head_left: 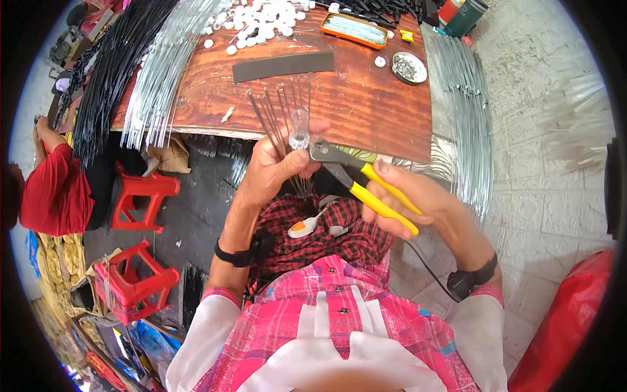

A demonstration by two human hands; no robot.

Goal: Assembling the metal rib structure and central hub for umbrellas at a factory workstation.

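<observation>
My left hand (277, 166) is closed around a fan of thin metal ribs (266, 117), like those of an umbrella, and a clear plastic hub (299, 138). The ribs point up and away over the table edge, and some ends show below the fingers. In my closed right hand (408, 199) are pliers (390, 191) with yellow handles and dark jaws. Those jaws reach left to the hub, beside my left thumb; what lies between them is too small to tell. A white spoon-shaped thing (304, 227) with an orange patch rests on the checked cloth over my lap.
On the wooden table (379, 111) lie a dark flat strip (283, 67), white caps (261, 25), an orange-rimmed tin (354, 31) and a round dish (409, 67). Rod bundles (160, 72) hang over its left side. Red stools (140, 196) and a person in red (57, 189) are at left.
</observation>
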